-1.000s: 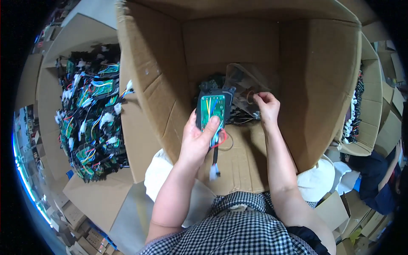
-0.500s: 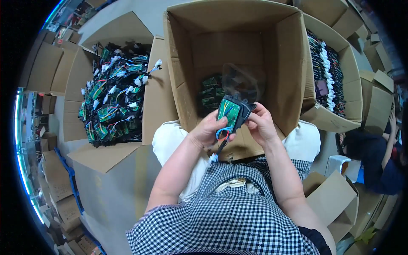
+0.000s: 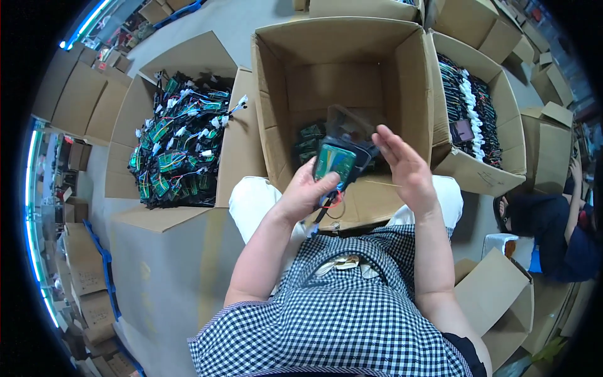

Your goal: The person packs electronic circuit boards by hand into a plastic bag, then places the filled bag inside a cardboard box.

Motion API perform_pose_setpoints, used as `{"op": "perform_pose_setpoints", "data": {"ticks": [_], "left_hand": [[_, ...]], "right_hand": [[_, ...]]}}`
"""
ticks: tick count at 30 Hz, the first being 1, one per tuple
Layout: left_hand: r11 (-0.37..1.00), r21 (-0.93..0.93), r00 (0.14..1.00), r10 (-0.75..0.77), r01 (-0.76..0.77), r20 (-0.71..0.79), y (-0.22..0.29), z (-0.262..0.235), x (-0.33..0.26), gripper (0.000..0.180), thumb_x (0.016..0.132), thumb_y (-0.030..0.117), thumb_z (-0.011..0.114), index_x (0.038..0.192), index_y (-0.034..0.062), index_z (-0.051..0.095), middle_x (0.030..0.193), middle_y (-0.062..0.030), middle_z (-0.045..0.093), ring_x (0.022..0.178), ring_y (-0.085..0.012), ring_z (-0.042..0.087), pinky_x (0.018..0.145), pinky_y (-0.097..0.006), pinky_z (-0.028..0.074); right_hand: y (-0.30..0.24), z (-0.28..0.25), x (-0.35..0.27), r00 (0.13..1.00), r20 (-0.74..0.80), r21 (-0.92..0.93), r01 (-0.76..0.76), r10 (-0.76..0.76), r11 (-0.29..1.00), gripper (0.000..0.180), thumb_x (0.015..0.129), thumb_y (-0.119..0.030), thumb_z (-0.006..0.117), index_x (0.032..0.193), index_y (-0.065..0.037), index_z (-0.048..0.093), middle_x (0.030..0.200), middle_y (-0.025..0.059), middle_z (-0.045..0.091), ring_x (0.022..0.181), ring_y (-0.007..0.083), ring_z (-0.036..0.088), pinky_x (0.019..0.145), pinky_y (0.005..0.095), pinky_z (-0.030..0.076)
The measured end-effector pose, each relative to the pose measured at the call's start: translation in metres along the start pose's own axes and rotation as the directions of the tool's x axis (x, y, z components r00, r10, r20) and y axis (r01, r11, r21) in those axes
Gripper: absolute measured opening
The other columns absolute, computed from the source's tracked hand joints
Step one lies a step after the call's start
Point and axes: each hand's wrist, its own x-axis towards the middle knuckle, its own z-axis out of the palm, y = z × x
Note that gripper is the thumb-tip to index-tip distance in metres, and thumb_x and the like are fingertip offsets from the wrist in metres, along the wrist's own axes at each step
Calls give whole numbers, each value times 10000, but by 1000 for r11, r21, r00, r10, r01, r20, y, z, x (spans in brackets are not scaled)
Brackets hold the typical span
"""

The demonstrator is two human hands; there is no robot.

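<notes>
My left grip (image 3: 301, 196) is closed on a green circuit board (image 3: 334, 160) set in a black casing (image 3: 364, 160), my thumb lying across the board's near end, and I hold it over the near half of the middle carton (image 3: 339, 81), tilted a little to the right. A red wire (image 3: 341, 201) loops out at the near end, and beside it a dark cable hangs towards my lap, ending in a pale connector (image 3: 312, 230). My right grip (image 3: 411, 173) is open, fingers stretched out and palm turned left, just to the right of the casing; a thin pale strand (image 3: 380, 183) runs up to it, though I cannot tell whether it is caught on my hand. Beyond the casing, inside the carton, are a clear plastic bag (image 3: 348, 122) and more green boards (image 3: 308, 138) to its left. On my left stands an open carton (image 3: 242, 138) with a jumbled heap of wired boards (image 3: 179, 151); on my right, another carton (image 3: 496, 179) holds dark wired bundles (image 3: 487, 113) with a row of white connectors (image 3: 471, 107). Farther right, another person (image 3: 546, 232) in dark clothes sits near some cartons.
</notes>
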Motion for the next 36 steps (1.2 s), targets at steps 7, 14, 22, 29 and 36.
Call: {"op": "perform_pose_setpoints", "data": {"ticks": [7, 14, 22, 29, 36], "left_hand": [[-120, 925, 933, -46, -361, 358, -24, 27, -2, 275, 811, 108, 599, 1067, 23, 549, 988, -186, 518, 729, -339, 605, 677, -400, 520], [927, -351, 958, 31, -134, -284, 6, -5, -27, 306, 897, 197, 589, 1139, 57, 463, 838, -67, 575, 672, -152, 587, 591, -261, 487], [663, 742, 991, -4, 102, -133, 36, -20, -22, 345, 811, 160, 629, 1098, 23, 498, 973, -137, 570, 829, -188, 592, 664, -311, 483], [585, 135, 104, 356, -800, -929, 129, -187, -82, 291, 897, 250, 537, 991, -14, 463, 1318, -260, 391, 1194, -368, 432, 983, -491, 372], [901, 99, 767, 414, -423, -490, 70, -116, 4, 169, 923, 149, 517, 1046, 54, 583, 948, -121, 646, 791, -201, 626, 737, -319, 512]], "right_hand": [[8, 17, 45, 934, 91, -984, 31, 345, 176, 774, 733, -358, 751, 1311, 43, 429, 1329, 168, 480, 1245, 288, 445, 1068, 399, 304], [27, 14, 20, 984, -133, -309, -152, 115, 939, 781, 741, -329, 754, 1349, -2, 387, 1379, 169, 421, 1288, 265, 399, 1060, 391, 324], [-25, 14, 54, 979, 30, -532, -154, 200, 833, 194, 762, -94, 712, 920, 8, 666, 1004, 93, 640, 853, 191, 653, 743, 290, 516], [12, -92, -11, 614, -776, -78, -323, 146, 943, 239, 872, -99, 590, 1094, -43, 521, 940, 90, 662, 730, 112, 614, 645, 220, 470], [175, -90, 7, 736, -550, -722, -657, 396, 218, 337, 801, -181, 643, 1101, -30, 618, 1014, 136, 664, 898, 238, 640, 818, 326, 490]]}}
